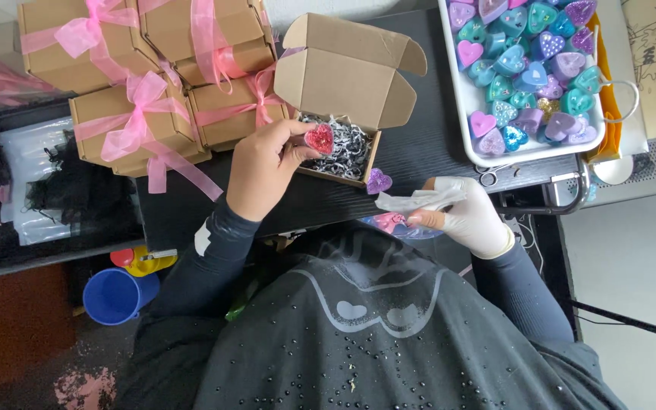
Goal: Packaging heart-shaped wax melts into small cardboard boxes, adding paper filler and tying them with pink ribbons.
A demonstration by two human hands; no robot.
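Observation:
My left hand (263,168) is bare and pinches a red glittery heart (319,138) just over the open cardboard box (343,72), which is filled with grey and white shredded paper (347,148). A purple glittery heart (378,181) lies on the dark table beside the box's front corner. My right hand (468,216) wears a white glove and holds a crumpled white tissue (419,199). Below that hand, at the table's edge, lie a pink heart (389,221) and a bluish one.
A white tray (471,106) at the right holds several teal, pink and purple hearts. Closed cardboard boxes tied with pink ribbon (138,121) are stacked at the left. Small scissors (489,176) lie by the tray. A blue cup (115,294) stands on the floor.

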